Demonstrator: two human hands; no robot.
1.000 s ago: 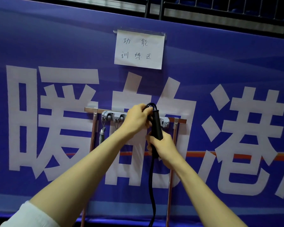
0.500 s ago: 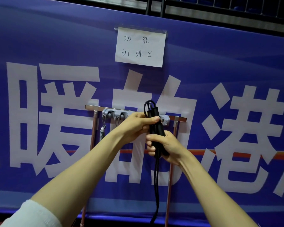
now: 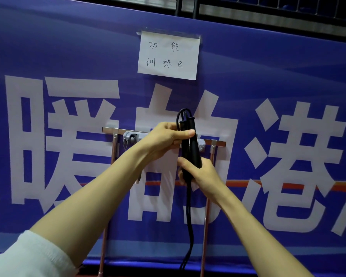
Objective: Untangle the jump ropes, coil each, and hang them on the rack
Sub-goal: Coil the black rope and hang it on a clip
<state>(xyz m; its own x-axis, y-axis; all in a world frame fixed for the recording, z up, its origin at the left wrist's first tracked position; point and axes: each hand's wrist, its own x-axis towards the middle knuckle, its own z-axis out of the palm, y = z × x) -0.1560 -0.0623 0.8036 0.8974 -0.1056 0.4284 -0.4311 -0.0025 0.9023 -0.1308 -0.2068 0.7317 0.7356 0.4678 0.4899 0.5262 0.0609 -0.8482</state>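
Black jump rope [image 3: 194, 152] held by left hand [image 3: 164, 139] and right hand [image 3: 203, 174].

Blue banner [image 3: 68, 47] fills my view.
Big white characters run across it, a handwritten paper sign [image 3: 168, 54] taped near the top, dark metal railing [image 3: 268, 15] above.

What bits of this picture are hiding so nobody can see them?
Head view only.
Middle of the hook strip on the rack: covered by the left hand.
Lower end of the jump rope: lost in the dark strip by the bottom edge.
Feet of the rack: cut off by the bottom edge.
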